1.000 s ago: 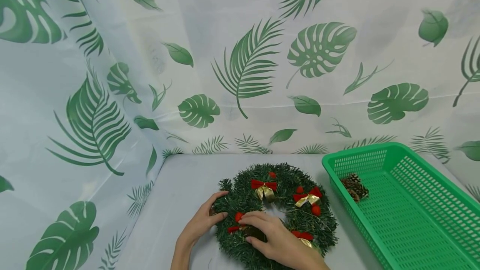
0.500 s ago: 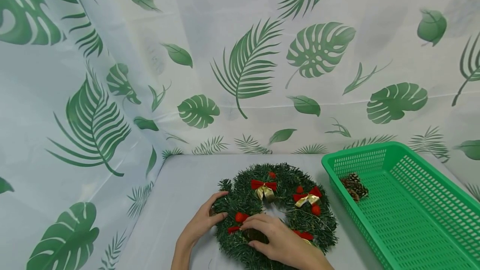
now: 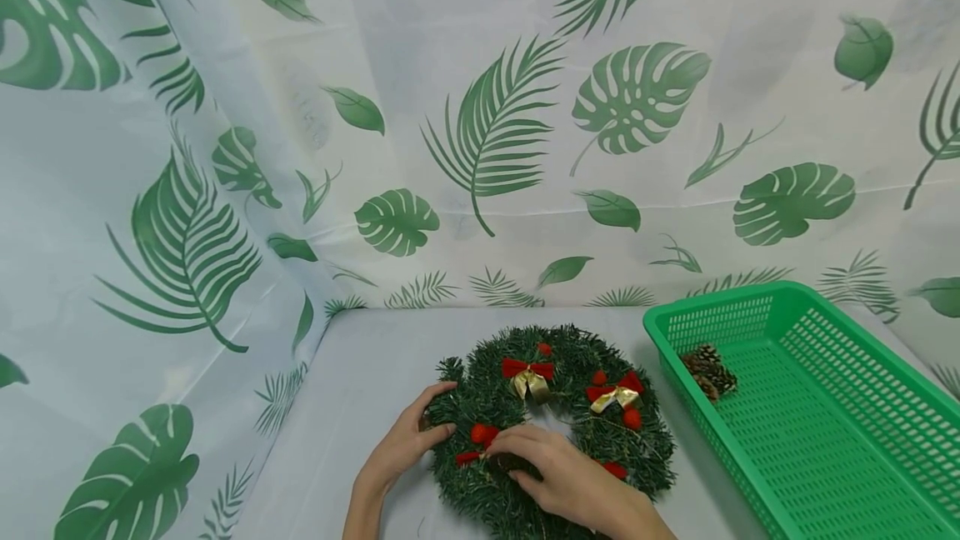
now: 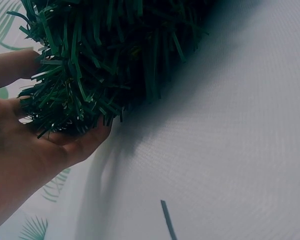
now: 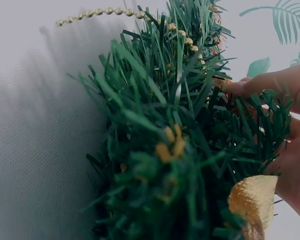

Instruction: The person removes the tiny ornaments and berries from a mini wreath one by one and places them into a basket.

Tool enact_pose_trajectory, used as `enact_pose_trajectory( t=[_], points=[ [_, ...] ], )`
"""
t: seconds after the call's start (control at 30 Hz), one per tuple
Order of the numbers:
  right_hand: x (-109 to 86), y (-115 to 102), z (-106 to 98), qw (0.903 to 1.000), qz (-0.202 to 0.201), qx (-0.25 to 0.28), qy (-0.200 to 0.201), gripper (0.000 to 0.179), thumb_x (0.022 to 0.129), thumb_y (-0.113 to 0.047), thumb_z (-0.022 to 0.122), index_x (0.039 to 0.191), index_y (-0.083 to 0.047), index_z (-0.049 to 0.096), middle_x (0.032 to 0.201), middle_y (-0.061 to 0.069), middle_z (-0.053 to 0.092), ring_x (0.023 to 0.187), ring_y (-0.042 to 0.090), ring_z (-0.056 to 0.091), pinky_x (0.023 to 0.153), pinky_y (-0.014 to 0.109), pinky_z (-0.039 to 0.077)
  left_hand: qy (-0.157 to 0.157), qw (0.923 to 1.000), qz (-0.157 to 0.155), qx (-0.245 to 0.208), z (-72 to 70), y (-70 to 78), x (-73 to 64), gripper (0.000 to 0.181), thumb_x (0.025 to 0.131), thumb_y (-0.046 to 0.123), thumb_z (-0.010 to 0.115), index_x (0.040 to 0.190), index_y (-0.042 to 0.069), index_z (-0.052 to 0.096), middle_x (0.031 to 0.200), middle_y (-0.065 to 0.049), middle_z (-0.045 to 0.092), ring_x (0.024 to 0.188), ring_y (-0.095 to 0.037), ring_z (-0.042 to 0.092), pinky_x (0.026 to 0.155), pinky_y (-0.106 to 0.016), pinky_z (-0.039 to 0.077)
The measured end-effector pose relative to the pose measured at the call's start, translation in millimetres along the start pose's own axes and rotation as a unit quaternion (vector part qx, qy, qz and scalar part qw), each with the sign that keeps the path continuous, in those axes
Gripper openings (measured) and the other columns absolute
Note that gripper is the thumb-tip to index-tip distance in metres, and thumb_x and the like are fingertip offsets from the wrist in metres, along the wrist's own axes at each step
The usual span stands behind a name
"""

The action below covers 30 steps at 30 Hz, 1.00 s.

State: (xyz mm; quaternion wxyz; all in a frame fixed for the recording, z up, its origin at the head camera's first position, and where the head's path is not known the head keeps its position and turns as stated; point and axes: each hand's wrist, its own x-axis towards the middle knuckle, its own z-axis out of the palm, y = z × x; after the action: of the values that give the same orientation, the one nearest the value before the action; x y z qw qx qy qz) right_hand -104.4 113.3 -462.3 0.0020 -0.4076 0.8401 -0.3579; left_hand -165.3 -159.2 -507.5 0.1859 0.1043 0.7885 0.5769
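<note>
Where the left hand (image 3: 401,444) meets the outer left edge of the artificial pine wreath (image 3: 592,436), its thumb and fingers are parted but bent in, gripping the foliage between them; the left wrist view shows fingertips curling under the needles. The right hand (image 3: 558,473) arches over the near left part of the ring, fingers bowed toward the thumb with a dark gap between. Something brownish lies in their shade, but I cannot tell whether they pinch it, since the hand and needles hide the contact.

Just beyond those fingertips sit a red ball (image 3: 480,433) and bits of red ribbon (image 3: 467,458). Farther round the ring are a red bow with gold tails (image 3: 529,377) at the far side and another red-and-gold bow (image 3: 618,394) on the right, with a second red ball (image 3: 632,419) just below it. More red shows beside the right wrist. From the right wrist, a gold bead string (image 5: 120,11) loops out past the needles, and a curved gold piece (image 5: 252,205) shows near the palm.

The wreath lies flat on the white-covered table (image 3: 375,357). To its right stands a green plastic basket (image 3: 832,440), pine cones (image 3: 708,372) clustered against its left wall. Behind hangs a white leaf-print curtain (image 3: 483,136).
</note>
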Motion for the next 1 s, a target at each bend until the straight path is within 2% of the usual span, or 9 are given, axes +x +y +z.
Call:
enact_pose_trajectory(
  t=[0.2, 0.37, 0.5, 0.67, 0.73, 0.9, 1.0],
  points=[
    [-0.9, -0.7, -3.1, 0.9998, -0.013, 0.004, 0.016, 0.036, 0.094, -0.002, 0.072, 0.128, -0.013, 0.068, 0.126, 0.001, 0.068, 0.114, 0.018, 0.067, 0.090, 0.029, 0.057, 0.000, 1.0000, 0.004, 0.001, 0.3, -0.8, 0.4, 0.065, 0.099, 0.026, 0.069, 0.157, 0.024, 0.041, 0.165, -0.016, 0.029, 0.073, -0.019, 0.035, 0.068, -0.037, 0.036],
    [-1.6, -0.4, -7.5, 0.9986, -0.028, -0.002, 0.044, 0.039, 0.091, -0.001, 0.075, 0.129, -0.010, 0.067, 0.124, 0.003, 0.069, 0.110, 0.019, 0.069, 0.087, 0.029, 0.058, -0.002, 1.0000, 0.006, -0.004, 0.3, -1.6, 0.5, 0.065, 0.099, 0.025, 0.069, 0.157, 0.024, 0.041, 0.168, -0.016, 0.023, 0.076, -0.019, 0.037, 0.070, -0.038, 0.037],
    [-2.5, -0.3, -11.3, 0.9981, -0.029, -0.003, 0.055, 0.043, 0.089, 0.002, 0.077, 0.129, -0.008, 0.066, 0.124, 0.005, 0.069, 0.110, 0.021, 0.070, 0.085, 0.030, 0.058, -0.001, 1.0000, 0.005, -0.008, 0.7, -1.5, 0.1, 0.064, 0.099, 0.025, 0.069, 0.157, 0.025, 0.042, 0.165, -0.016, 0.026, 0.074, -0.018, 0.036, 0.067, -0.036, 0.036],
    [-4.2, -2.2, -16.5, 0.9981, -0.018, -0.007, 0.058, 0.045, 0.089, 0.003, 0.076, 0.131, -0.008, 0.065, 0.126, 0.006, 0.069, 0.111, 0.023, 0.069, 0.086, 0.032, 0.059, 0.001, 1.0000, 0.002, -0.008, 1.7, 0.1, 0.5, 0.065, 0.098, 0.023, 0.068, 0.157, 0.024, 0.041, 0.153, -0.016, 0.037, 0.067, -0.017, 0.031, 0.060, -0.032, 0.033],
    [-5.2, -3.4, -18.9, 0.9982, -0.011, -0.010, 0.059, 0.045, 0.089, 0.002, 0.076, 0.132, -0.008, 0.065, 0.127, 0.006, 0.069, 0.112, 0.023, 0.069, 0.086, 0.032, 0.059, 0.001, 1.0000, 0.000, -0.006, 2.2, 0.6, 1.2, 0.065, 0.098, 0.024, 0.068, 0.157, 0.025, 0.041, 0.140, -0.016, 0.046, 0.066, -0.016, 0.030, 0.059, -0.031, 0.033],
    [-8.0, -5.3, -23.6, 0.9969, -0.015, -0.017, 0.075, 0.045, 0.090, 0.001, 0.075, 0.133, -0.006, 0.064, 0.126, 0.008, 0.069, 0.110, 0.024, 0.069, 0.084, 0.032, 0.059, 0.003, 1.0000, -0.006, 0.000, 1.9, 1.4, 1.0, 0.066, 0.099, 0.027, 0.068, 0.158, 0.025, 0.040, 0.118, -0.013, 0.052, 0.068, -0.016, 0.034, 0.062, -0.033, 0.036],
    [-10.3, -4.0, -26.2, 0.9942, -0.032, -0.026, 0.100, 0.044, 0.089, 0.002, 0.076, 0.130, -0.006, 0.065, 0.123, 0.009, 0.070, 0.107, 0.024, 0.070, 0.083, 0.031, 0.059, 0.003, 0.9999, -0.011, 0.000, 1.3, 1.6, 0.3, 0.066, 0.099, 0.028, 0.069, 0.158, 0.024, 0.040, 0.122, -0.013, 0.052, 0.068, -0.016, 0.034, 0.064, -0.033, 0.036]
  ],
)
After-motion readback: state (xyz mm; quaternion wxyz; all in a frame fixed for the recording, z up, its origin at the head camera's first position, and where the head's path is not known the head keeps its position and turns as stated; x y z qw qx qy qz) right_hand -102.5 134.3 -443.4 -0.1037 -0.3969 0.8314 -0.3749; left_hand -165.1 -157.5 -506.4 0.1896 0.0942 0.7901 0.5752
